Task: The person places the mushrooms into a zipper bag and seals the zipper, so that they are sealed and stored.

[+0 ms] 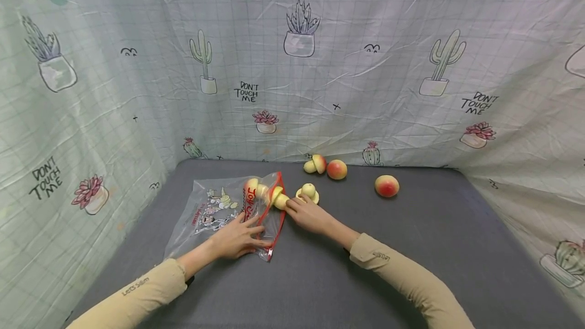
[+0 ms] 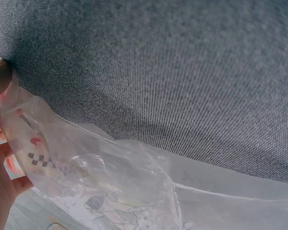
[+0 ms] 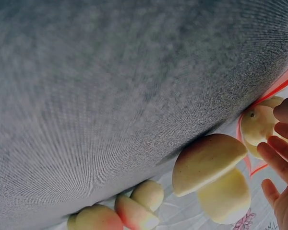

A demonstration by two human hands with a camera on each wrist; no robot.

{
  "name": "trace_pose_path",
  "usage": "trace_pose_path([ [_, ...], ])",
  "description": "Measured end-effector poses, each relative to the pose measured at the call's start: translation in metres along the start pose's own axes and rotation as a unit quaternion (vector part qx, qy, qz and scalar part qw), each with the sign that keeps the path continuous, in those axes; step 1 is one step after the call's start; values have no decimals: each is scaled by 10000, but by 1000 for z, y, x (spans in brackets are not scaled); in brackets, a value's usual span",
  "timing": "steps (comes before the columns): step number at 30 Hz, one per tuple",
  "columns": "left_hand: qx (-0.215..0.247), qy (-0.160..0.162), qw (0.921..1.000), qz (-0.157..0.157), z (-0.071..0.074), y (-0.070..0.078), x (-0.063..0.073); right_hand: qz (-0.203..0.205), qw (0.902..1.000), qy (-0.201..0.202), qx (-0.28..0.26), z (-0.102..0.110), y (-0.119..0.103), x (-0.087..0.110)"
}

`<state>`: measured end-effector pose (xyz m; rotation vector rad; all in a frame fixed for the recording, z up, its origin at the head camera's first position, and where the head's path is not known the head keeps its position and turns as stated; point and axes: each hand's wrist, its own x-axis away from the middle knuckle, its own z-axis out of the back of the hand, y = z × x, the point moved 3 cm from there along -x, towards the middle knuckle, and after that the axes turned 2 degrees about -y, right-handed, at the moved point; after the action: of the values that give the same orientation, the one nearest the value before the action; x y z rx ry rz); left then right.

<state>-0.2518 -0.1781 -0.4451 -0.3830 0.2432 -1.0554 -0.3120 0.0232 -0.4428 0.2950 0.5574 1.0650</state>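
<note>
Currently resting on the clear bag (image 1: 217, 212) with the left hand (image 1: 236, 237), with fingers spread loosely across the film near the red-edged mouth. Reaching to the bag from its right with the right hand (image 1: 307, 214), and touching with the fingertips the pale stem of a toy mushroom (image 1: 279, 200) in the bag's mouth. Cannot tell pinching from plain pushing there. Can see a second mushroom (image 1: 252, 186) through the film, farther inside the bag. Just right of the bag, near the right fingertips, can find a stem-up mushroom (image 1: 309, 190), cap down. Past the bag's far right corner, can see a tipped mushroom (image 1: 317, 164) just beside a red-blushed round piece (image 1: 337, 169), and well to the bag's right, another round piece (image 1: 386, 186). Under the bag, can note a grey tabletop (image 1: 347, 283); behind it, a plant-print curtain (image 1: 338, 75).
</note>
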Motion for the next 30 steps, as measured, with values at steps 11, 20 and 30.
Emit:
trace_pose_path([
  [11,-16,-16,10000,-35,3,0,1,66,9998,199,-51,-3,3,-1],
  [20,-21,-56,10000,-64,4,1,1,36,10000,13,75,-6,3,-4],
  [30,-63,-194,9998,-46,5,2,1,1,9999,-94,145,-7,3,-9],
])
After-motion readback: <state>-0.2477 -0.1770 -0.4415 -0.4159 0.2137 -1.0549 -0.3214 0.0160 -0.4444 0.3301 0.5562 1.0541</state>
